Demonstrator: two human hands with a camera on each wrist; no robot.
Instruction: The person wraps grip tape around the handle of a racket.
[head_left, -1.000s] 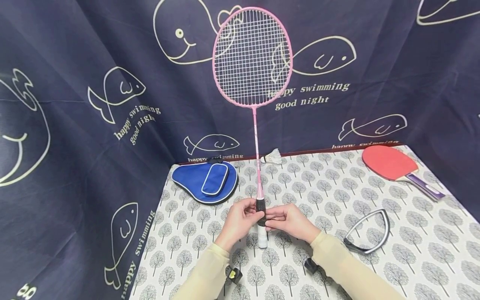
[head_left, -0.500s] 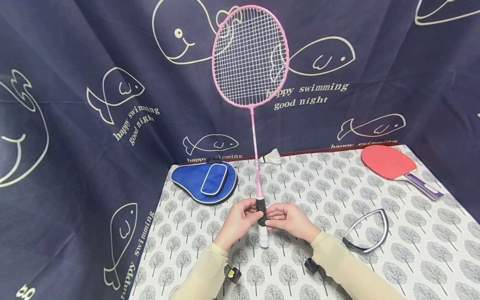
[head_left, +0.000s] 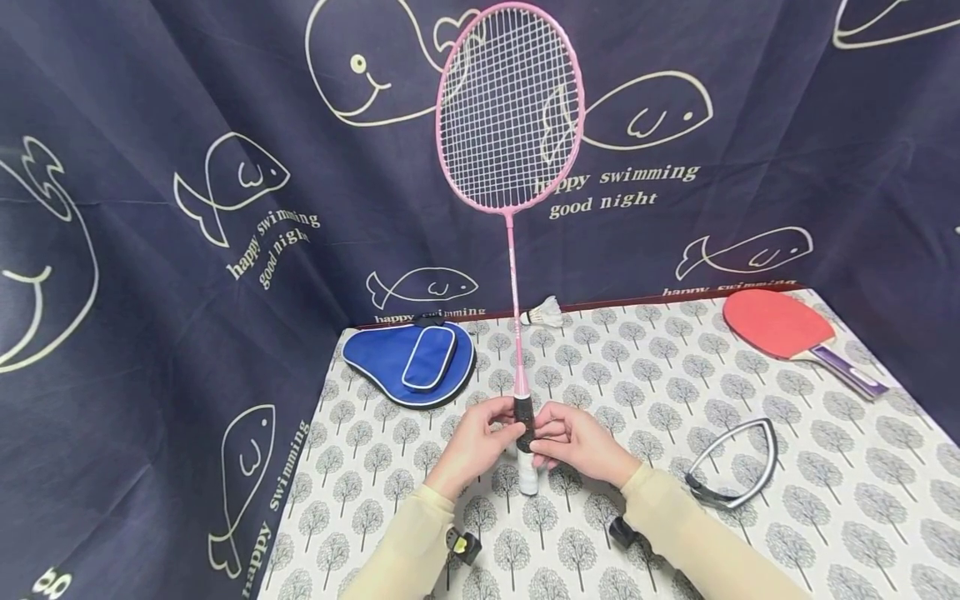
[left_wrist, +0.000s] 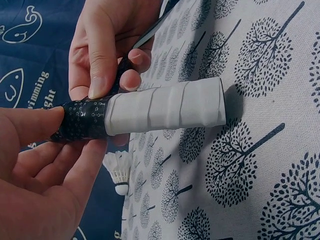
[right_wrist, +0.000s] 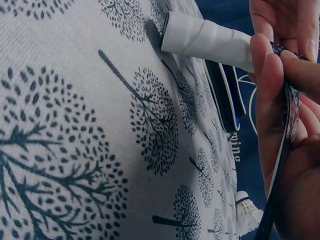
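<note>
Tree-print surface [head_left: 675, 375]. Blue paddle case [head_left: 408, 363] at far left corner; shuttlecock [head_left: 543, 314] by far edge, mid; red table-tennis paddle [head_left: 793, 331] at far right corner; grey hand-grip loop [head_left: 737, 462] near right edge.

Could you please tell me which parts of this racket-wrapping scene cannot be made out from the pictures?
- Badminton racket handle middle: head view, covered by the left hand and right hand.
- Black tape strip: right wrist view, its lower end is cut off by the bottom edge.
- Shuttlecock: head view, too small for detail.
- Blue case: contents hidden; it lies closed.
</note>
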